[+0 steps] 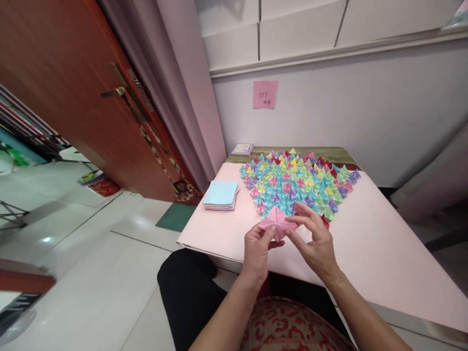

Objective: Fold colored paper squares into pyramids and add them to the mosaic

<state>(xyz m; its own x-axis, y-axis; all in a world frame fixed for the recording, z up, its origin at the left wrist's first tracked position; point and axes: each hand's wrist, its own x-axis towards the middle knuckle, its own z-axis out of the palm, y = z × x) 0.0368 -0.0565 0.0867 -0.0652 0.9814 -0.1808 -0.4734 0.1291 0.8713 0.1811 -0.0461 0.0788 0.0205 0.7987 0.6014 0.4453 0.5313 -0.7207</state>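
Observation:
A pink sheet of origami paper (277, 218), partly folded with creases meeting at its middle, is held over the table's near edge. My left hand (258, 246) pinches its lower left part between thumb and fingers. On the other side, my right hand (315, 239) grips the right corner with thumb and fingertips, its upper fingers raised. Just beyond the hands, many small folded paper pieces (287, 187) in blue, green, yellow, pink, purple and red stand in close rows. A stack of square paper (221, 195), light blue on top, lies to the left.
A pink cover (376, 243) spreads over the table. At the back left corner sits a small pack (243, 148). A pink note (265, 94) is stuck to the wall. To the left are a purple curtain (183, 87) and a brown door (84, 97).

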